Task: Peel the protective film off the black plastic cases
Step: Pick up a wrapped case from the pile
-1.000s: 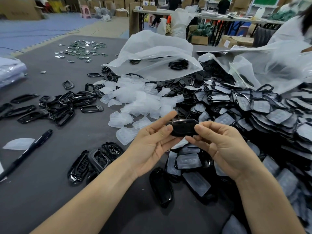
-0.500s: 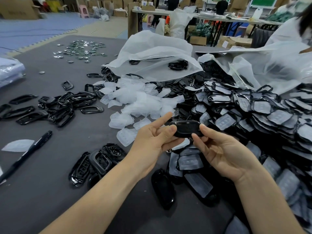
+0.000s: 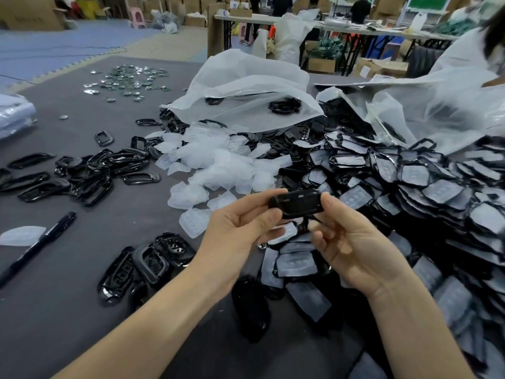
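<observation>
Both hands (image 3: 295, 231) pinch one black case (image 3: 296, 204) by its ends above the worktop (image 3: 82, 310) — glossy plastic could slip from that light hold.

On the table (image 3: 68, 310), peeled films (image 3: 218, 165) are heaped, a plastic bag (image 3: 246, 86) behind them, film-covered cases (image 3: 442, 187) stacked to the right, frames (image 3: 90, 170) and a pen (image 3: 38, 244) laid to the left.
</observation>
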